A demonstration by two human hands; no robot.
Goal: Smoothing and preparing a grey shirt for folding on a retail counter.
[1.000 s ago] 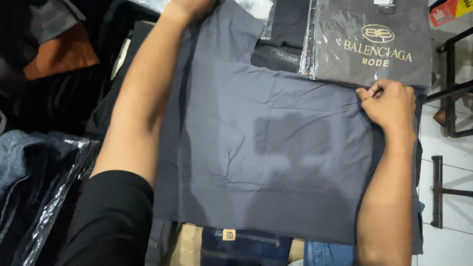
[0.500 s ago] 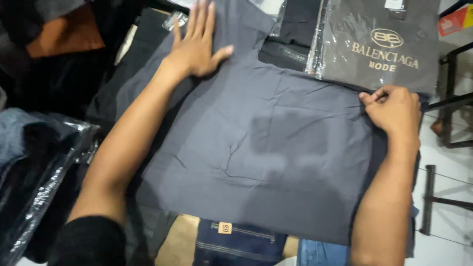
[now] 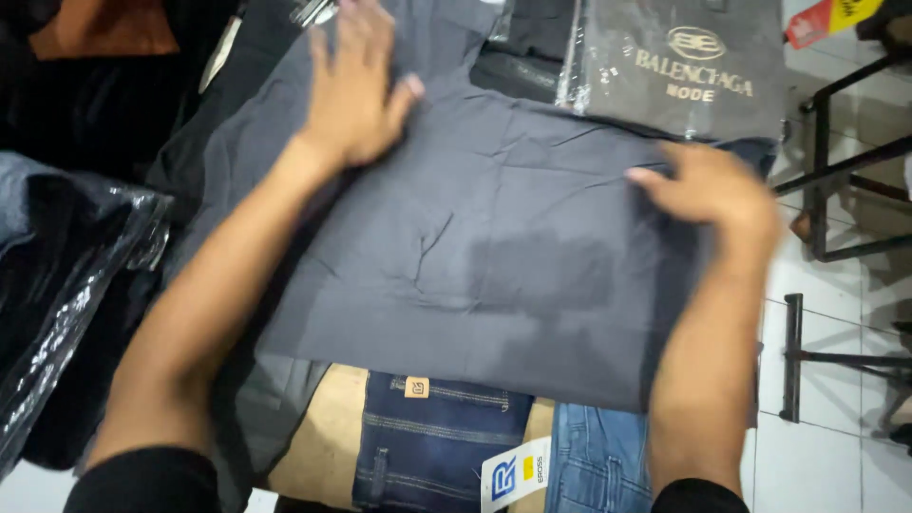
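Grey garment point(image 3: 494, 275): spread flat across the middle of the view, on top of a pile of other clothes; creased, with a darker patch near its centre.
Left hand point(image 3: 356, 90): palm down on the garment's upper left part, arm reaching in from the lower left.
Left fingers point(image 3: 375, 28): released and spread, pressing flat on the cloth, grasping nothing; thumb out to the right.
Right hand point(image 3: 712, 195): on the garment's right edge, just below the bagged item, arm coming in from the bottom right.
Right fingers point(image 3: 655, 179): stretched leftward over the cloth and loosely curled; whether they pinch the edge cannot be told.
Bagged item point(image 3: 684, 71): dark folded piece in clear plastic with pale gold print, at the top right, touching the garment's upper edge.
Dark jeans point(image 3: 432, 437): folded, under the garment's lower edge, small tan patch at the waist, a white tag lying at the lower right corner.
Light jeans point(image 3: 598, 461): folded, just right of the dark jeans, partly under the garment and the right forearm.
Plastic-wrapped bundle point(image 3: 66, 285): dark, glossy, at the left edge, apart from the garment.
Orange cloth point(image 3: 104, 28): top left corner, well apart from both hands.
Metal frame point(image 3: 836, 171): black bars on the white tiled floor at the right.
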